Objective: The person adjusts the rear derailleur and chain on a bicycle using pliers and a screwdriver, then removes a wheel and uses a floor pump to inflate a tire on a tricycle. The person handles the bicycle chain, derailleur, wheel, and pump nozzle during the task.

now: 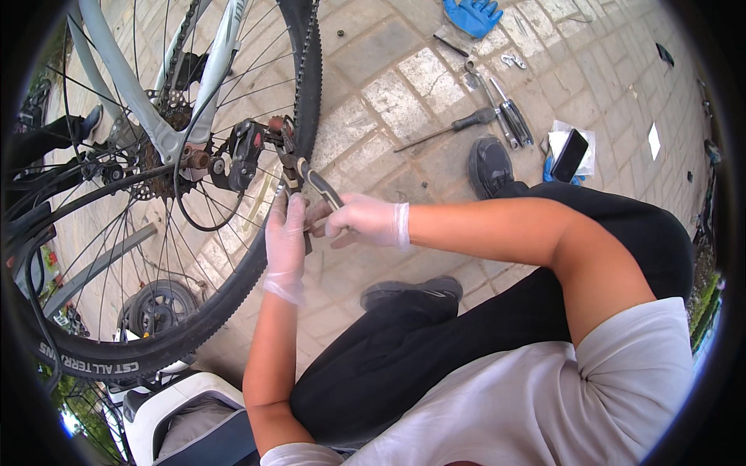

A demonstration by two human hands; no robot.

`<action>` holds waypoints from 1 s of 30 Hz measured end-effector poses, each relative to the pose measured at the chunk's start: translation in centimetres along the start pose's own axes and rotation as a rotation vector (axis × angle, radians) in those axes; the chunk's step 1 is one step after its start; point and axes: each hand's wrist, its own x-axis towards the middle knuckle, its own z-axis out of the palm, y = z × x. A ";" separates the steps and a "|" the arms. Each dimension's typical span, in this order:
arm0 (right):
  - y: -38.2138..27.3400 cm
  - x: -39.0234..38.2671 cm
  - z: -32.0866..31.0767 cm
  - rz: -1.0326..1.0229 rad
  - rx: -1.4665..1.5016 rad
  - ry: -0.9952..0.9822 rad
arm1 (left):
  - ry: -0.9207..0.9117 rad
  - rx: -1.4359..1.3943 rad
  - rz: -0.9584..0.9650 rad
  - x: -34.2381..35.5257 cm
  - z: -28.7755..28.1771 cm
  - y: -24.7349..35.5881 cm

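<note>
A bicycle's rear wheel, with its black knobbly tyre (233,303), stands at the left. From its hub area hangs a black rear derailleur (247,151) with a rusty cage. My right hand (365,221), in a thin clear glove, is closed round pliers with a pale-edged dark handle (320,185). The pliers' jaws meet the derailleur's lower end. My left hand (286,241), gloved the same way, is closed just below the jaws, its fingertips near the derailleur's end. What it holds is hidden by the fingers.
On the paving at the right lie a screwdriver (474,119), several hand tools (514,116), a blue glove (474,17) and a phone (571,155) on white wrapping. My shoe (489,167) is beside the tools. A white, dark-lined object (183,404) stands at lower left. Another person's shoe (91,122) shows behind the wheel.
</note>
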 end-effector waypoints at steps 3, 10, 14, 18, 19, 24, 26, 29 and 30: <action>0.8 0.7 1.3 -0.024 0.075 0.005 | -0.056 0.105 -0.050 -0.2 -0.6 1.4; 0.2 1.2 1.4 -0.081 0.320 -0.230 | -0.110 0.148 0.085 -2.0 -2.0 3.1; -1.2 1.3 1.0 -0.084 0.265 -0.223 | -0.126 0.574 0.145 -3.5 -1.7 3.0; -2.6 1.7 1.5 -0.076 0.076 0.095 | -0.025 0.820 0.178 -4.1 0.3 2.6; -3.2 1.9 1.4 -0.039 0.043 0.163 | -0.009 0.852 0.169 -4.1 0.6 2.6; -3.5 3.7 1.3 0.067 0.189 0.065 | -0.068 0.724 0.175 -3.9 0.0 3.6; -3.0 4.5 1.3 0.036 0.313 0.047 | -0.026 0.714 0.200 -3.6 -0.1 3.7; -1.9 5.1 1.5 -0.017 0.249 0.078 | 0.096 0.755 0.170 -3.6 0.9 3.2; -2.0 5.4 1.4 -0.007 0.248 0.073 | 0.080 0.770 0.168 -3.4 1.0 3.3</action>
